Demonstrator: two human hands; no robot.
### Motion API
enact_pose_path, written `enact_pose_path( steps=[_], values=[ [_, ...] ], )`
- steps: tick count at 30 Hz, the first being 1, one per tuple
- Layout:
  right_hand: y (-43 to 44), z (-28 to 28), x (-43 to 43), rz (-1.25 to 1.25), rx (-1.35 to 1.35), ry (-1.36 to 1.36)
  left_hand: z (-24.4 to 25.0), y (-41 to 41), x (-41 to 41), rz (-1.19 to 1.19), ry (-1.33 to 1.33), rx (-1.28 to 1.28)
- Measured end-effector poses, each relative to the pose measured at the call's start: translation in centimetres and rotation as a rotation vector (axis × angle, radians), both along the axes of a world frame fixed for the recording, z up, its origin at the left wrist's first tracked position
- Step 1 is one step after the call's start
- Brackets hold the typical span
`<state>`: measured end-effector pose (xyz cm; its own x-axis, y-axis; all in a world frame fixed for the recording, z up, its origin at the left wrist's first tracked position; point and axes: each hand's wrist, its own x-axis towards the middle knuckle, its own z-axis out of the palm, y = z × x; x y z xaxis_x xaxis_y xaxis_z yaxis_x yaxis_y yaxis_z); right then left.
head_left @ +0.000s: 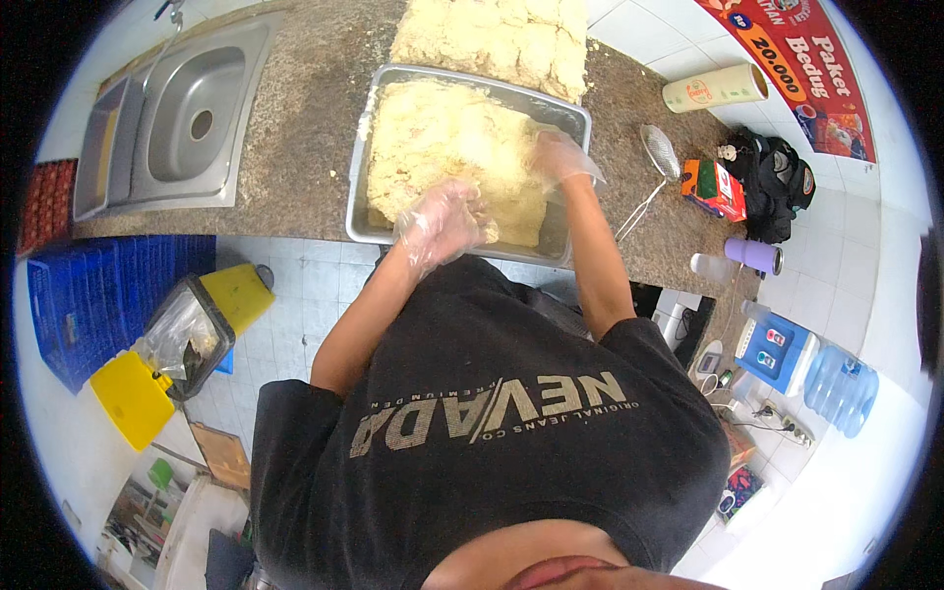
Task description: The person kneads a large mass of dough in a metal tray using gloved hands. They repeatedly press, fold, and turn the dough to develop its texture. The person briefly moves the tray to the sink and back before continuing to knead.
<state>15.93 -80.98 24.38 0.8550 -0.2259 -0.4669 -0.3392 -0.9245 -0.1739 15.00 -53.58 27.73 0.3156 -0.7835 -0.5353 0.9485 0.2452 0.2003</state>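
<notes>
A grey plastic tub stands at the front edge of the counter, filled with a pale yellow, crumbly flour-like mixture. My left hand, in a clear plastic glove, is at the tub's near side with fingers curled and crumbs stuck to them. Whether those fingers enclose a lump is not clear. Over on the right, my gloved right hand touches the mixture near the tub's wall. It is blurred, and its fingertips are partly hidden. Behind the tub lies a larger heap of the same mixture.
A steel sink is set into the stone-patterned counter on the left. To the right lie a wire skimmer, a red box, a cling-film roll and a purple tumbler. A yellow-lidded bin stands below left.
</notes>
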Motion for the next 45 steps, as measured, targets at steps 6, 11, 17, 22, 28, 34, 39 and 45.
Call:
enact_pose_path(
  steps=[6, 11, 17, 22, 28, 34, 39, 45],
  values=[
    [0.1, 2.4, -2.3, 0.123, 0.23, -0.058, 0.0, 0.3, 0.7, 0.003, 0.016, -0.112],
    [-0.7, -2.0, -4.0, -0.04, 0.509, -0.323, 0.3, 0.5, 1.5, 0.031, 0.014, -0.098],
    [0.6, -1.1, -3.9, -0.132, 0.682, -0.317, 0.4, 1.0, 2.2, 0.052, 0.101, -0.226],
    [0.0, -2.1, -5.2, -0.474, 0.948, -0.5, 0.5, 1.2, 2.4, 0.09, 0.076, -0.23],
    [2.4, 2.5, -4.8, -0.597, 1.315, -0.552, 0.6, 1.6, 2.2, 0.117, 0.106, -0.194],
    [2.3, 0.3, -3.0, -0.526, 1.019, -0.254, 0.9, 1.3, 2.2, 0.173, 0.094, -0.183],
    [-0.6, -4.8, -2.8, -0.204, 0.537, -0.312, 1.1, 1.1, 2.1, 0.17, 0.101, -0.164],
    [1.3, 2.6, -3.4, -0.325, 1.041, -0.324, 2.6, 1.5, 2.1, 0.205, 0.095, -0.15]
  ],
)
